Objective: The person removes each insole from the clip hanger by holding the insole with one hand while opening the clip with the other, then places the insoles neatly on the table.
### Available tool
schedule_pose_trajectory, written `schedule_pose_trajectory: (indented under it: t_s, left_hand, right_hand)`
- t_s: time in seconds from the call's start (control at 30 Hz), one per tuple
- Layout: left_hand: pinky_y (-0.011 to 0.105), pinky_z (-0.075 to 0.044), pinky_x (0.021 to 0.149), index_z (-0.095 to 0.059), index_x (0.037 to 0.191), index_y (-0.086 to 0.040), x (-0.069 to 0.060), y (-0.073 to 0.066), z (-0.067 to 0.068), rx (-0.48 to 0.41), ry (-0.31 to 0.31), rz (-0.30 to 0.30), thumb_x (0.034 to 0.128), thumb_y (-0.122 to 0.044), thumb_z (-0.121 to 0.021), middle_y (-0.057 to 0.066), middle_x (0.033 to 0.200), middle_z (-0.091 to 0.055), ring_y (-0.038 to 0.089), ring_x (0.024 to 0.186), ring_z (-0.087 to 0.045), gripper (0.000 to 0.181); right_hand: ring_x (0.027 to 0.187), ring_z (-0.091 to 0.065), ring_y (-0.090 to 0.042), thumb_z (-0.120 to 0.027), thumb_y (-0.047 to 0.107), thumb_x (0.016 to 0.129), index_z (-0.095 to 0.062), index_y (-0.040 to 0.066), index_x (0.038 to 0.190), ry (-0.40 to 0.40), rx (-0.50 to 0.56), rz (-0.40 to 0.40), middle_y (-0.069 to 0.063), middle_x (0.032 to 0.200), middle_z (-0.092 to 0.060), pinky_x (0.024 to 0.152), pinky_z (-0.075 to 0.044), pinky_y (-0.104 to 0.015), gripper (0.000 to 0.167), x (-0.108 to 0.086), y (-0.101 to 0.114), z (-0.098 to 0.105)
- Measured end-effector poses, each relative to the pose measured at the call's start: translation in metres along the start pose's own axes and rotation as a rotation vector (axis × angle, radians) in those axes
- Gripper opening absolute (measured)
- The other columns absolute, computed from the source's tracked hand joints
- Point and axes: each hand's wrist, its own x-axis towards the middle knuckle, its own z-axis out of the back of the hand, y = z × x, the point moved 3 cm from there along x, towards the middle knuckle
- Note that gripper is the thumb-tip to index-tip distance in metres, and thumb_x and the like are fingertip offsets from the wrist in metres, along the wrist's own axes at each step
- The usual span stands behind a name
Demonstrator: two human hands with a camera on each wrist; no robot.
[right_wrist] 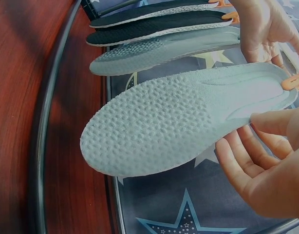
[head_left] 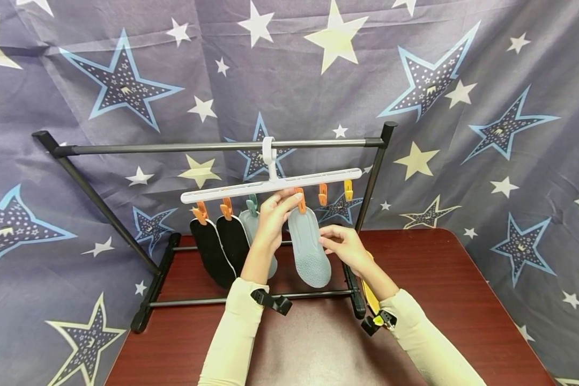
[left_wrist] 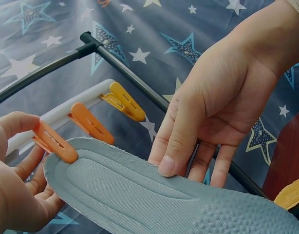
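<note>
A grey insole (head_left: 310,246) hangs heel-up from an orange clip (head_left: 301,200) on a white hanger (head_left: 271,185). My left hand (head_left: 272,217) pinches that clip between thumb and fingers, close under the hanger bar. With the thumb on its face and fingers behind, my right hand (head_left: 348,248) holds the insole's edge; the right wrist view shows this insole (right_wrist: 154,126) with its dimpled forefoot. Left of my left hand hang two black insoles (head_left: 212,252) on orange clips. A second grey insole (head_left: 249,221), under a green clip (head_left: 252,205), is partly hidden behind my left forearm.
The hanger hooks over a black metal rack (head_left: 183,147) standing on a dark red table (head_left: 424,284). Bare on the bar's right end are an orange clip (head_left: 323,194) and a yellow clip (head_left: 348,190). Something yellow (head_left: 369,292) lies under my right wrist. Star-patterned cloth (head_left: 299,80) hangs behind.
</note>
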Motion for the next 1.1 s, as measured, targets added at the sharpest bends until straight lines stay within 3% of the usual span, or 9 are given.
schedule_pose_trajectory:
  t_s: [0.37,0.63,0.9,1.0,1.1]
  left_hand:
    - [0.031,-0.047,0.098,-0.068,0.113,-0.007,0.0016,0.0036,-0.0007,-0.022,0.004,-0.012,0.093,-0.016,-0.072,-0.009,0.096,-0.071,0.008,0.097,-0.065,0.022]
    - [0.03,-0.045,0.095,-0.068,0.114,-0.008,0.0003,0.0038,-0.0015,-0.001,-0.004,-0.017,0.0933,-0.018,-0.072,-0.011,0.095,-0.07,0.008,0.097,-0.065,0.024]
    - [0.029,-0.048,0.094,-0.068,0.113,-0.006,0.0019,0.0045,-0.0025,-0.024,-0.002,-0.06,0.0938,-0.015,-0.072,-0.009,0.093,-0.07,0.008,0.092,-0.064,0.022]
    - [0.031,-0.047,0.093,-0.068,0.112,-0.006,0.0022,0.0052,-0.0026,-0.028,-0.008,-0.065,0.0933,-0.015,-0.073,-0.008,0.093,-0.07,0.008,0.091,-0.063,0.021]
    - [0.03,-0.046,0.09,-0.069,0.111,-0.007,0.0023,0.0054,-0.0033,-0.027,-0.015,-0.07,0.0928,-0.016,-0.073,-0.008,0.091,-0.069,0.007,0.089,-0.063,0.021]
  right_hand:
    - [0.086,-0.069,-0.015,-0.066,0.003,0.097,-0.068,-0.008,0.12,-0.002,-0.004,-0.019,-0.029,0.112,-0.07,0.072,-0.062,-0.026,0.025,-0.0007,-0.0001,-0.0002]
    - [0.086,-0.068,-0.013,-0.065,0.002,0.097,-0.068,-0.008,0.119,-0.007,0.002,-0.03,-0.029,0.112,-0.07,0.083,-0.061,-0.055,0.024,-0.0007,0.0006,-0.0011]
    - [0.088,-0.068,-0.014,-0.065,0.004,0.098,-0.068,-0.008,0.12,0.002,0.008,-0.029,-0.029,0.113,-0.07,0.075,-0.063,-0.031,0.025,0.0007,-0.0019,-0.0006]
    - [0.088,-0.068,-0.014,-0.065,0.005,0.098,-0.068,-0.008,0.12,0.003,0.01,-0.033,-0.029,0.113,-0.07,0.077,-0.063,-0.034,0.025,0.0013,-0.0018,-0.0006]
    - [0.089,-0.068,-0.015,-0.066,0.005,0.098,-0.068,-0.007,0.12,0.001,0.011,-0.036,-0.029,0.113,-0.07,0.081,-0.063,-0.045,0.025,0.0011,-0.0014,-0.0004]
